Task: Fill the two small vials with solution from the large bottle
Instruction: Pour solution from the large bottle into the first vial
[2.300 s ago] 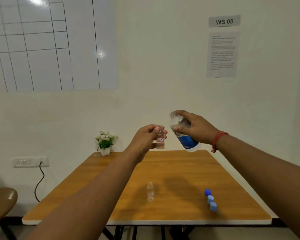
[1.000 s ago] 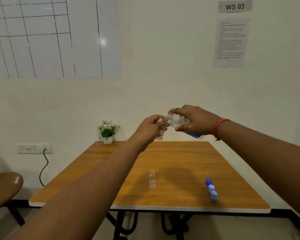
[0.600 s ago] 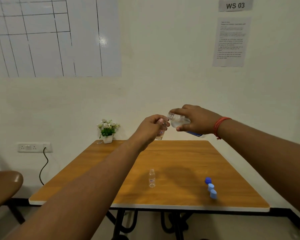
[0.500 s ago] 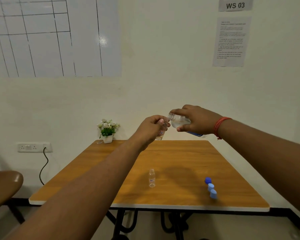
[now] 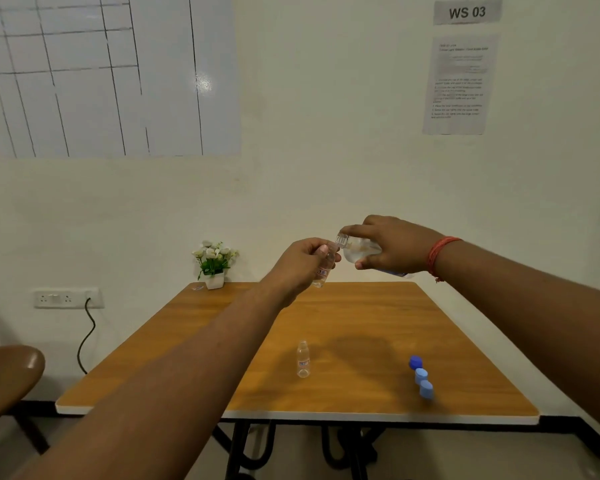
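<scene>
My left hand (image 5: pixel 300 266) grips a small clear vial (image 5: pixel 323 270) with a red-printed label, held up above the far half of the table and leaning slightly right. My right hand (image 5: pixel 394 245) holds the large clear bottle (image 5: pixel 359 249) tipped nearly level, its open threaded mouth touching the vial's top. Most of the bottle is hidden behind my fingers. A second small vial (image 5: pixel 302 359) stands upright and uncapped on the wooden table (image 5: pixel 361 313).
Three blue caps (image 5: pixel 420 376) lie in a row near the table's right front. A small potted plant (image 5: pixel 213 263) stands at the far left corner. A brown chair (image 5: pixel 7 379) is at the left, a wall socket with a black cord (image 5: pixel 87 334) behind it.
The bottle has gone from steeply raised to nearly level, and its mouth has met the vial's top. Over the last second both hands have hardly moved.
</scene>
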Motion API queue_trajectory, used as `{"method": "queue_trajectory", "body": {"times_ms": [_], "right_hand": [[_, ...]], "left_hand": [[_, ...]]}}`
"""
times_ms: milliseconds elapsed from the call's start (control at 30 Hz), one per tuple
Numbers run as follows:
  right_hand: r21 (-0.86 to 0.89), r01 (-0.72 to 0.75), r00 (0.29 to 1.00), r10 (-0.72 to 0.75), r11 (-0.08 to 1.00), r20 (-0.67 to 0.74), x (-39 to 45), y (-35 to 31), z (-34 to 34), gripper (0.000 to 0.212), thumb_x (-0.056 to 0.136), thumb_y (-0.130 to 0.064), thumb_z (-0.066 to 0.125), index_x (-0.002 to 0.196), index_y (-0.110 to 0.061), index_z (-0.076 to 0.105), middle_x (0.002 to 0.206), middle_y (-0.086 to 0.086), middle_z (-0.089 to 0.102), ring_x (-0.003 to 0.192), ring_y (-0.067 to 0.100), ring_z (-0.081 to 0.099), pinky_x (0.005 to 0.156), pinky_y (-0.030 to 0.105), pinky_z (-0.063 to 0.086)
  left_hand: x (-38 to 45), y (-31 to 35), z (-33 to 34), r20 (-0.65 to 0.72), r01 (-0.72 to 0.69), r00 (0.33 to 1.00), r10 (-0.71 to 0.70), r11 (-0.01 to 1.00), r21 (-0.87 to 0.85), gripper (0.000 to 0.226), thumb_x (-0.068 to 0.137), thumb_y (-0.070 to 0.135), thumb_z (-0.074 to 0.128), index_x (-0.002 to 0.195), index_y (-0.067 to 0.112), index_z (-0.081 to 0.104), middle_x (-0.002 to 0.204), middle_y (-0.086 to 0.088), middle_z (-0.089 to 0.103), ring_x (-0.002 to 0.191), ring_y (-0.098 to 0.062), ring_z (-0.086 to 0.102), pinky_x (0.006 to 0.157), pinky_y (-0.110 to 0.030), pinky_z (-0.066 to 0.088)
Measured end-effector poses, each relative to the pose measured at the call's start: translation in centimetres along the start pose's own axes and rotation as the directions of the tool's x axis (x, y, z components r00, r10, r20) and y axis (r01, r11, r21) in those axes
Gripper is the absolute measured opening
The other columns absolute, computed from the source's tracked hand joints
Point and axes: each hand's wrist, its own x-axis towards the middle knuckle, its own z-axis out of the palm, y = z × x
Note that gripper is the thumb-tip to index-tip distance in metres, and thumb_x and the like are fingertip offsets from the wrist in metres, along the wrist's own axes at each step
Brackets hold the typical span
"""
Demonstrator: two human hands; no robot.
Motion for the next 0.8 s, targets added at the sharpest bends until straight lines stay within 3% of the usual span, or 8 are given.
{"method": "queue_trajectory", "body": {"times_ms": [300, 800], "right_hand": [[-0.012, 0.004, 1.0, -0.003, 1.0, 0.016, -0.11, -0.4, -0.12, 0.069, 0.089, -0.049, 0.061, 0.148, -0.036, 0.03, 0.128, 0.003, 0.05, 0.112, 0.021, 0.048, 0.085, 0.027, 0.038], [-0.05, 0.009, 0.999, -0.007, 0.999, 0.033, -0.27, -0.82, 0.18, 0.069, 0.089, -0.049, 0.061, 0.148, -0.036, 0.029, 0.129, 0.005, 0.049, 0.112, 0.023, 0.049, 0.088, 0.029, 0.042]], "left_hand": [[0.09, -0.35, -0.1, 0.004, 0.012, 1.0, -0.012, 1.0, 0.003, 0.028, 0.108, 0.017, 0.038, 0.115, 0.014, 0.066, 0.103, -0.002, 0.072, 0.092, -0.014, 0.064, 0.072, -0.026, 0.049], [0.01, -0.91, -0.04, 0.013, 0.04, 0.999, -0.04, 0.999, 0.001, 0.029, 0.108, 0.017, 0.038, 0.117, 0.014, 0.066, 0.107, -0.004, 0.072, 0.097, -0.018, 0.065, 0.081, -0.033, 0.053]]}}
